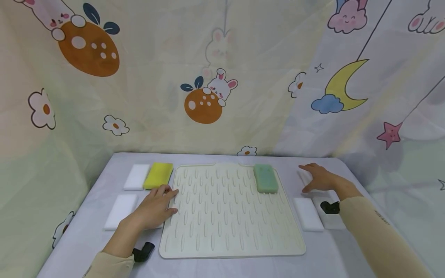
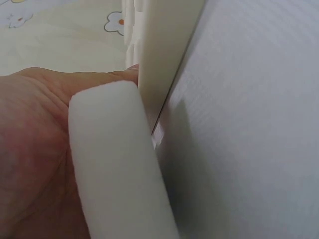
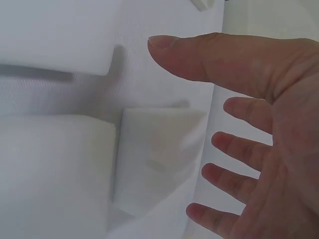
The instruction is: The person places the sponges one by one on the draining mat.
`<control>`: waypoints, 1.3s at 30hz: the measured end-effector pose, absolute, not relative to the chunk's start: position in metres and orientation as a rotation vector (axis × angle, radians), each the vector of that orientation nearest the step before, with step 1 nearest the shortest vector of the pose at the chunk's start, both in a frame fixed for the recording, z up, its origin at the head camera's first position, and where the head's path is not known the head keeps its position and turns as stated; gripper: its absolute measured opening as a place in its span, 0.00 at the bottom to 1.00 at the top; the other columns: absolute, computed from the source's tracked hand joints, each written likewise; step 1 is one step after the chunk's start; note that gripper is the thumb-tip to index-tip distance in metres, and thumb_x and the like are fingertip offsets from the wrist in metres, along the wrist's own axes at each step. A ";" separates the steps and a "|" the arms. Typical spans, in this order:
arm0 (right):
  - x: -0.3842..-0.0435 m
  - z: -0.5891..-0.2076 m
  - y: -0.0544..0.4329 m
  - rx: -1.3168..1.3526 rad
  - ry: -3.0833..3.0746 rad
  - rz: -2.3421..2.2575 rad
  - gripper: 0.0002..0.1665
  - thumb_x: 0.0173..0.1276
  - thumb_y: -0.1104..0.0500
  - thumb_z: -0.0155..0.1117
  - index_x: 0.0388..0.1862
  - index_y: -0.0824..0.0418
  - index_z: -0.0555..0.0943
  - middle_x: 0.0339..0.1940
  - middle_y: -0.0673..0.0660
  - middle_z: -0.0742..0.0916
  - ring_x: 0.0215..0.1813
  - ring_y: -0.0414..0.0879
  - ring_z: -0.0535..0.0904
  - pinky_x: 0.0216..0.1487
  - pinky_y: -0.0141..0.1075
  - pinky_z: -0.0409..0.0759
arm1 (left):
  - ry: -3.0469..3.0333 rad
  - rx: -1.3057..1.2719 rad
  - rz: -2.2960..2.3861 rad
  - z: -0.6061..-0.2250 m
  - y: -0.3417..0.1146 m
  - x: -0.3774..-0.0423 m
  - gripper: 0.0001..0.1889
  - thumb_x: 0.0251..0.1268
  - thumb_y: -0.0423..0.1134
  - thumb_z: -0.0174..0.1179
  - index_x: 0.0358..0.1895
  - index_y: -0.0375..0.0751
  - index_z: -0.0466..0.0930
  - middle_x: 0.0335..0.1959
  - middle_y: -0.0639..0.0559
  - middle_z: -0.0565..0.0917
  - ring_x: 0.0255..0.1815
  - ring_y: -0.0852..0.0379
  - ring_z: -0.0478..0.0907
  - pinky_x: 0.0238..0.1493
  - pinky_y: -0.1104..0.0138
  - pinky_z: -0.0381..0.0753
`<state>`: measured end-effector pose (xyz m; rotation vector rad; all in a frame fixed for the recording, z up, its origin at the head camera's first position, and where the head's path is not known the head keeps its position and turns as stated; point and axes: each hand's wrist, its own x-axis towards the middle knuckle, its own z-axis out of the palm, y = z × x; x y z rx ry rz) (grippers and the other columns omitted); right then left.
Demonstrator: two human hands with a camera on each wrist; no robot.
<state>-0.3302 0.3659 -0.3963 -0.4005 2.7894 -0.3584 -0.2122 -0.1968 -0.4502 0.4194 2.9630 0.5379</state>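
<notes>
Touching a cream mat (image 1: 226, 231), left hand (image 1: 155, 206) spread, right hand (image 1: 321, 179) wide near 3 white blocks (image 1: 308, 214)

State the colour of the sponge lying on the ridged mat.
Green; the sponge shows best in the head view.

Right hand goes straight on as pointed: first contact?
Probably the far white sponge on the right: the right hand points its fingertips toward it in the right wrist view. The gap is unclear. If it passes above, the green sponge may be next.
</notes>
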 end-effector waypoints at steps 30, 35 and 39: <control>-0.339 -0.400 0.382 -0.363 2.711 -0.376 0.64 0.48 0.62 0.82 0.81 0.70 0.58 0.77 0.81 0.56 0.75 0.82 0.53 0.67 0.75 0.64 | 2.945 0.393 0.537 -0.446 -0.195 -0.211 0.33 0.71 0.45 0.66 0.76 0.39 0.70 0.71 0.38 0.68 0.72 0.37 0.62 0.74 0.41 0.64; -0.339 -0.402 0.382 -0.361 2.704 -0.395 0.63 0.49 0.63 0.82 0.81 0.69 0.58 0.77 0.81 0.57 0.75 0.81 0.54 0.66 0.74 0.66 | 2.948 0.391 0.532 -0.449 -0.196 -0.212 0.33 0.71 0.46 0.66 0.76 0.39 0.69 0.71 0.38 0.67 0.73 0.36 0.62 0.75 0.41 0.64; -0.340 -0.402 0.384 -0.356 2.707 -0.391 0.63 0.50 0.62 0.82 0.81 0.68 0.59 0.77 0.80 0.58 0.75 0.80 0.55 0.67 0.74 0.64 | 2.953 0.389 0.532 -0.450 -0.197 -0.213 0.34 0.71 0.45 0.66 0.76 0.38 0.69 0.71 0.38 0.67 0.73 0.36 0.62 0.75 0.41 0.63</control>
